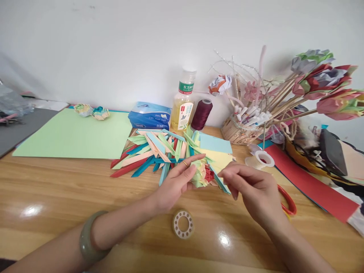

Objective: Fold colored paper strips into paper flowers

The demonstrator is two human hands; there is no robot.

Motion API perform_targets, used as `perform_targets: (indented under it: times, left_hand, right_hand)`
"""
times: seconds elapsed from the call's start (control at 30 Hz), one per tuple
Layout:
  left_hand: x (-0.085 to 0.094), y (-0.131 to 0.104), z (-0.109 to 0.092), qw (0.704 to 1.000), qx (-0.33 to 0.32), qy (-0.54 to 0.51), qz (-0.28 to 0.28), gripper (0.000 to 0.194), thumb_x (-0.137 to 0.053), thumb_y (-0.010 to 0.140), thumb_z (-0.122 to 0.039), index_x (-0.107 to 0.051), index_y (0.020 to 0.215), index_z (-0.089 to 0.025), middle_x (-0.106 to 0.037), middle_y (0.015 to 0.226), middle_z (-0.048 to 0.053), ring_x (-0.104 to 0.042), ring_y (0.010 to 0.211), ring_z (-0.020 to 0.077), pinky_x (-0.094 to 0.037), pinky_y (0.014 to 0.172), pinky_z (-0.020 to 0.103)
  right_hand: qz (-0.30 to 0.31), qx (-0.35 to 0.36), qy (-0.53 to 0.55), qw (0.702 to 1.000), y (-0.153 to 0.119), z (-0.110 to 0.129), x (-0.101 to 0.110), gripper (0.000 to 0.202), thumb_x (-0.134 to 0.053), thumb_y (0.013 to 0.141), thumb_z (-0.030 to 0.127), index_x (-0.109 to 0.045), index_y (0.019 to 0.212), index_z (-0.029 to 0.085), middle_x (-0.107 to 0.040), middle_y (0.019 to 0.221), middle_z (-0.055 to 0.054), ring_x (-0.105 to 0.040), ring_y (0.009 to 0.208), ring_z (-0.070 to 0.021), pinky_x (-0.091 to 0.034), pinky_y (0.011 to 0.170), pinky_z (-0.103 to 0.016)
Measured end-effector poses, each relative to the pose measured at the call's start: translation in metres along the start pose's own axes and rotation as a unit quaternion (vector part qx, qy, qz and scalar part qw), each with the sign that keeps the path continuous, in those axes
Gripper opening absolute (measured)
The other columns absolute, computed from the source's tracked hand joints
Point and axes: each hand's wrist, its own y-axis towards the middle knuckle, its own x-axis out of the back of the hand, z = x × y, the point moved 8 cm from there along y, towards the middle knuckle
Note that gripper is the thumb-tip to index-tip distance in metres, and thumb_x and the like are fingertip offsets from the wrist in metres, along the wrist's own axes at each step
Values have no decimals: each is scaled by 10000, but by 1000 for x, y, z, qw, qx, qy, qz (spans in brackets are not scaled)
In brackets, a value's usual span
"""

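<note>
A small folded paper flower [200, 174], pale green and cream with a red centre, is held by my left hand [178, 182], thumb in front and fingers behind. My right hand [250, 189] is just right of the flower, its thumb and fingertips pinched together; whatever they hold is too small to make out. Behind my hands lies a loose pile of folded paper strips [153, 148] in red, teal, green, peach and light blue. A roll of tape [182, 224] rests on the wooden table [136, 235] nearer to me.
Further back are a green sheet [76, 132], two small paper pieces [91, 111], a tissue pack [149, 115], a bottle [183, 106] and dark thread [201, 114]. At right are a basket [241, 131] with paper flowers, a white spool [260, 160], red-handled scissors [288, 201] and red paper [313, 182].
</note>
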Motion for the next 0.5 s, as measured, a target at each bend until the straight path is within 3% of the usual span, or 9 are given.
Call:
perform_targets:
  times: [0.1, 0.17, 0.27, 0.37, 0.5]
  left_hand:
    - [-1, 0, 0, 999, 22, -38, -14, 363, -574, 817, -377, -570, 1138, -208, -658, 987, 63, -637, 784, 153, -542, 681, 300]
    - [-2, 0, 0, 998, 33, -55, -19, 334, -558, 826, -383, -577, 1096, -187, -663, 922, 59, -639, 705, 142, -550, 598, 278]
    - [-3, 0, 4, 996, 59, -67, -19, 302, -499, 859, -385, -578, 1048, -164, -661, 813, 43, -637, 614, 134, -542, 499, 251]
    - [-4, 0, 9, 994, 85, -63, -20, 314, -459, 874, -407, -546, 1037, -152, -649, 695, 21, -619, 498, 130, -520, 430, 243]
    - [-2, -1, 14, 994, 96, -43, -33, 346, -449, 859, -480, -491, 985, -161, -626, 591, 0, -597, 412, 138, -488, 373, 231]
  right_hand:
    - [-53, 79, 5, 995, -4, 8, 13, 132, -606, 821, 331, -658, 729, 251, -552, 634, 8, -472, 532, -113, -378, 465, -242]
    - [-44, 136, -19, 990, -6, 16, 11, 24, -634, 804, 263, -653, 816, 271, -552, 711, -1, -496, 628, -134, -406, 540, -259]
    - [14, 192, -54, 980, -8, 26, -3, 203, -658, 779, 208, -623, 962, 291, -527, 778, -3, -485, 692, -145, -418, 604, -277]
    - [57, 187, -80, 978, -8, 25, -15, 284, -670, 770, 219, -591, 1036, 281, -520, 821, -12, -485, 708, -148, -423, 588, -271]
    - [70, 173, -96, 978, -9, 21, -21, 292, -665, 777, 222, -579, 1052, 269, -525, 823, -8, -488, 705, -139, -427, 597, -260]
